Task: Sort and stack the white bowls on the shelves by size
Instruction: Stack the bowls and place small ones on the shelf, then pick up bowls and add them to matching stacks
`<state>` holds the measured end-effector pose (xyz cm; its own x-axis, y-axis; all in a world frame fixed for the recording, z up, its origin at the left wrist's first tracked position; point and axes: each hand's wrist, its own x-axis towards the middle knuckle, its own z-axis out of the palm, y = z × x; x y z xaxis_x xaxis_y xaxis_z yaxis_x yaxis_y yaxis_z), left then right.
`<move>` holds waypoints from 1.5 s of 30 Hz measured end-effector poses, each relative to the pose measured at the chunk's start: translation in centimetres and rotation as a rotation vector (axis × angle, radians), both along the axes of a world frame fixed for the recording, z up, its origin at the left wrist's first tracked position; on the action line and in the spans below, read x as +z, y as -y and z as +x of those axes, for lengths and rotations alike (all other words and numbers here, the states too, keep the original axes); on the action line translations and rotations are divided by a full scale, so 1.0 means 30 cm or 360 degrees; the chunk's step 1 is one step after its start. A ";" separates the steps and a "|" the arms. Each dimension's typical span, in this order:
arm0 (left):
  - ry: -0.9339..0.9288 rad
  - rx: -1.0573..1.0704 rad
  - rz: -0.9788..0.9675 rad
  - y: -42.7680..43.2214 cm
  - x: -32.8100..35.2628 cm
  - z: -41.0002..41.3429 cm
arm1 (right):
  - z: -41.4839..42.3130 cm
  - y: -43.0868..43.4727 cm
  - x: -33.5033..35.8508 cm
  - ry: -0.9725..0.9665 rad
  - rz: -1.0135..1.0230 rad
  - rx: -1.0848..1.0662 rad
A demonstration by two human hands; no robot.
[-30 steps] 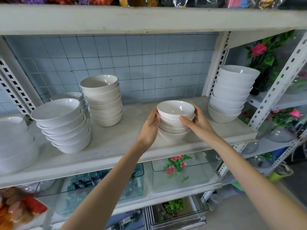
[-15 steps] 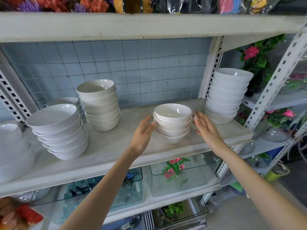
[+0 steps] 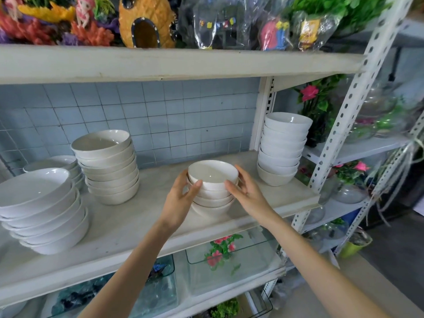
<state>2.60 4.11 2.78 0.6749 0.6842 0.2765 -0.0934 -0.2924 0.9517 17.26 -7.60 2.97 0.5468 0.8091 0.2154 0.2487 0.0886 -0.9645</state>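
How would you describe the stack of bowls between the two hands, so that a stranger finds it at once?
Look at the middle shelf before the blue tiled wall. Near its front edge, right of centre, stands the small bowl stack. It is the shortest stack, and the left hand and right hand flank it.

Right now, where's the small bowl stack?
Head view: small bowl stack sits mid-shelf, cupped between left hand and right hand, left of the tall stack.
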 end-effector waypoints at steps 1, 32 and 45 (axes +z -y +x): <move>0.0010 -0.0005 -0.0007 0.000 -0.003 0.000 | 0.000 0.000 -0.001 0.0009 -0.0005 0.0002; -0.0185 0.0310 0.0737 0.138 0.041 0.017 | 0.056 0.042 -0.056 0.0084 -0.0113 0.0105; -0.0259 -0.0320 0.0596 0.366 0.085 0.349 | 0.437 0.225 -0.016 0.0180 0.0109 -0.0732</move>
<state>13.07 -6.86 5.32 0.8392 0.4083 0.3592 -0.0412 -0.6109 0.7906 30.37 -14.37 2.50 0.8149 0.4706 0.3384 0.3800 0.0071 -0.9250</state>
